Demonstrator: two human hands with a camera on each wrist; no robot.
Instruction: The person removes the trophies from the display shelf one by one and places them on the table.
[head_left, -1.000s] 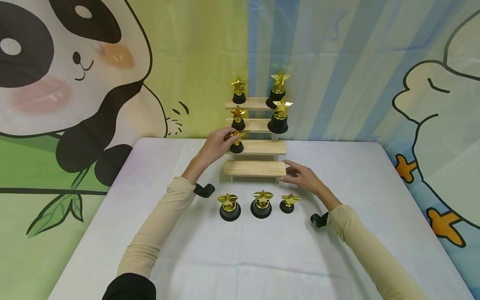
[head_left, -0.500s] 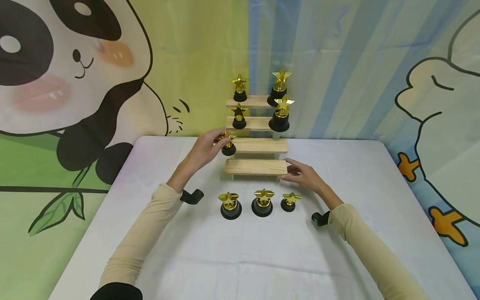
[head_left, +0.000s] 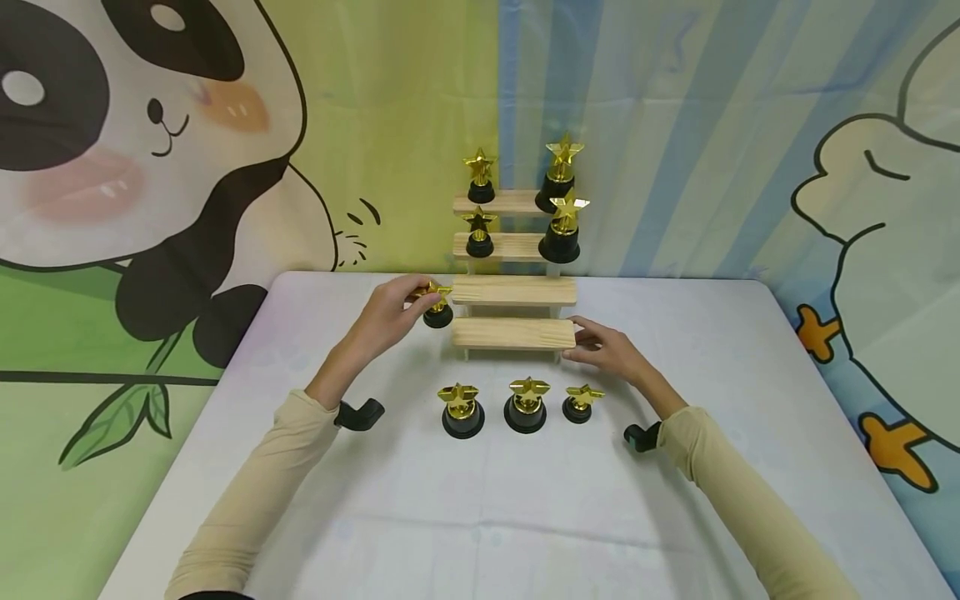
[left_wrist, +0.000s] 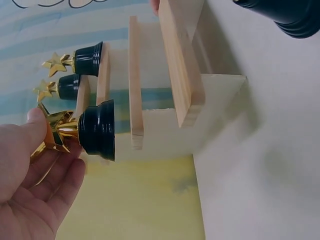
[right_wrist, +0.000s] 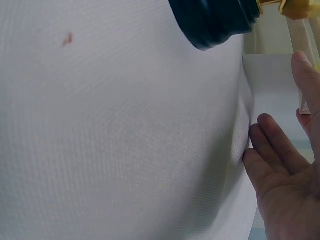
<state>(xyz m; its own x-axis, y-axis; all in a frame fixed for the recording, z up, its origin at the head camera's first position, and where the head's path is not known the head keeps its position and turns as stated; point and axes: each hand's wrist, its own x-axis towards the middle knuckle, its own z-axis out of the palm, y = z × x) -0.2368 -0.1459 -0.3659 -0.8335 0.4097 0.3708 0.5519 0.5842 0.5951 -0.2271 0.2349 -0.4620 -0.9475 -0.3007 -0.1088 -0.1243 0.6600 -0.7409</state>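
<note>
My left hand (head_left: 384,317) pinches a small star trophy (head_left: 437,315) by its gold star, thumb against the fingers. In the left wrist view this trophy's black base (left_wrist: 97,131) points toward the step edges, off the stand. My right hand (head_left: 606,350) holds the right end of the lowest board of the stepped wooden display stand (head_left: 513,333), thumb and a finger on either side and the other fingers extended. Small star trophies stand at left on the top step (head_left: 481,177) and second step (head_left: 479,233). Bigger trophies (head_left: 559,171) stand at right on those two steps.
Three more star trophies stand in a row before the stand: a left one (head_left: 461,411), a middle one (head_left: 527,406) and a smaller right one (head_left: 578,404). A white cloth covers the table (head_left: 480,500). Behind hangs a printed curtain (head_left: 397,125).
My left hand has lifted the small trophy off the third step and carried it left and toward me, past the stand's left end. The right hand stays at the lowest board.
</note>
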